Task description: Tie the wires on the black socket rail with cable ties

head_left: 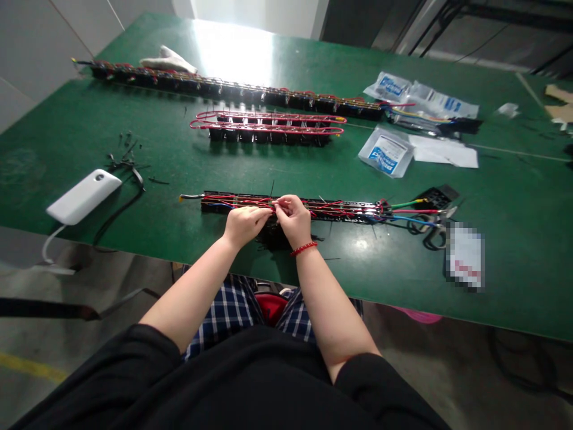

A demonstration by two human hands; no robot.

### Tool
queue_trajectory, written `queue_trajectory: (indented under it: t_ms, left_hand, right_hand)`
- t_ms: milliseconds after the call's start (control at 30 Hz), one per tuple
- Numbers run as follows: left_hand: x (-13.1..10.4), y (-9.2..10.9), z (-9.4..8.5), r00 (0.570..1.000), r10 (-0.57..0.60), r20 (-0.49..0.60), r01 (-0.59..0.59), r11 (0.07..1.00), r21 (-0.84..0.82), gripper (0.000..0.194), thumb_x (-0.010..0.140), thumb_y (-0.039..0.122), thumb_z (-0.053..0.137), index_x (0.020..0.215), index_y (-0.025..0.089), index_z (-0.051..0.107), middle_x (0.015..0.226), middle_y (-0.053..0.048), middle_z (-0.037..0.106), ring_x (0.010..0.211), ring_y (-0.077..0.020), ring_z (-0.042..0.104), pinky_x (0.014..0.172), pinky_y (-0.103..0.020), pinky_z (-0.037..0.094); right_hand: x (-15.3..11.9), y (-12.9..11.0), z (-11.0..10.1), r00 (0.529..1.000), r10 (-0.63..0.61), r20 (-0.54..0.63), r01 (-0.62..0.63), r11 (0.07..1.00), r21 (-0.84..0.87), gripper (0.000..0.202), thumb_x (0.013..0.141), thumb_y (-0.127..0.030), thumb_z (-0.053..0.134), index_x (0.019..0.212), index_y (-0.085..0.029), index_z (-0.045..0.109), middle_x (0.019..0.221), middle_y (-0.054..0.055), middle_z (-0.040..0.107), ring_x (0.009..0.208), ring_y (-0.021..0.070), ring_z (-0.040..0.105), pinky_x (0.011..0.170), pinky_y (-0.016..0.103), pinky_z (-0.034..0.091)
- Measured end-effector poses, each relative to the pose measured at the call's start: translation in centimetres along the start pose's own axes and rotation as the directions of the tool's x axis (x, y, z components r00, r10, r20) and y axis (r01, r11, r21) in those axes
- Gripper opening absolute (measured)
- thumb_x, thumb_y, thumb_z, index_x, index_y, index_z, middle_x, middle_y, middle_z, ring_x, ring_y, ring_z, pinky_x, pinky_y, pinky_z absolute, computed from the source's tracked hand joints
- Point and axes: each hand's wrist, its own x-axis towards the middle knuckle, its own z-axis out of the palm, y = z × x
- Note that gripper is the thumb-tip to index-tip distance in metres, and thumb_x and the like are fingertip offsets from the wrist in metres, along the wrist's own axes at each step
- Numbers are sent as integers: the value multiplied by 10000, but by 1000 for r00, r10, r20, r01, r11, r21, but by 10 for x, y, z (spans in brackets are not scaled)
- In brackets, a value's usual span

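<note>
A long black strip of modules wired with red, blue and yellow leads (344, 209) lies across the table in front of me. Over its middle, my left hand (246, 226) has thumb and fingers pinched together at the wires. My right hand (293, 220), with a red beaded bracelet at the wrist, pinches right beside it, the fingertips nearly meeting. Whatever sits between the fingers is too small to make out. Thin black strands, like cable ties, stick up from the strip. Below the hands lies a dark bundle of thin black strands (273, 237), partly covered.
Scissors (434, 237) lie by the strip's right end, near a blurred-out packet (465, 257). A white power bank (84, 197) is at left. Farther back are a red-wired module block (268, 136), a longer wired strip (224, 89), a glove (168, 60) and plastic bags (385, 152).
</note>
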Motion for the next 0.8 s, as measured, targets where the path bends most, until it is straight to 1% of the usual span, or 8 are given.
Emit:
queue_trajectory:
  t_ms: [100,200,300,433,500,600,700,800]
  left_hand:
    - [1,1,-1,997,-77,29,79,993,-88,171,937,287,625,962,244,789,987,-19,802,862,-177,762,763,-262,566]
    - [4,3,-3,984,-172,55,180,964,-195,116,888,245,684,927,248,794,961,-13,803,858,-181,763,774,-264,581]
    - [5,6,-3,952,-295,79,305,910,-281,91,857,248,718,902,255,797,917,-2,804,796,-171,754,750,-263,586]
    - [3,7,-2,907,-402,125,416,813,-408,113,847,305,725,911,247,798,918,-7,802,800,-170,743,736,-263,583]
    - [2,6,-2,893,-423,153,441,758,-480,147,847,334,719,923,236,798,900,-14,800,764,-163,731,704,-258,577]
    - [2,6,-2,881,-431,194,462,698,-547,184,831,357,726,936,226,801,835,-14,791,581,-121,652,567,-231,529]
    - [3,6,-2,877,-427,220,471,671,-574,193,823,363,726,934,226,804,773,-4,775,457,-83,544,468,-212,457]
    - [4,6,-2,883,-417,217,459,668,-586,191,829,357,710,928,223,803,726,2,759,440,-78,520,452,-205,436]
  right_hand:
    - [1,1,-2,998,57,30,-60,994,88,194,833,-401,686,898,-237,605,878,5,730,610,113,661,489,210,515]
    - [1,-1,-5,995,88,46,-92,989,116,199,819,-402,703,860,-229,613,861,3,734,528,86,607,422,190,464]
    - [1,-2,-7,993,102,52,-107,989,107,192,819,-395,703,844,-224,621,862,4,739,491,72,574,391,182,432]
    - [1,-1,-7,992,106,66,-112,988,104,180,816,-385,697,850,-222,629,881,14,745,551,92,618,388,174,435]
    - [1,0,-7,992,101,70,-108,989,103,172,817,-380,692,853,-222,633,888,16,744,590,103,639,395,172,445]
    - [0,0,-7,993,95,71,-102,990,97,170,824,-382,686,858,-224,636,901,17,745,605,105,643,407,174,460]
    - [0,0,-7,993,94,73,-100,991,83,181,830,-397,681,865,-225,639,918,18,746,600,103,637,417,180,475]
    - [0,1,-7,994,85,72,-92,992,87,162,825,-379,681,853,-226,638,908,14,745,573,97,618,427,191,486]
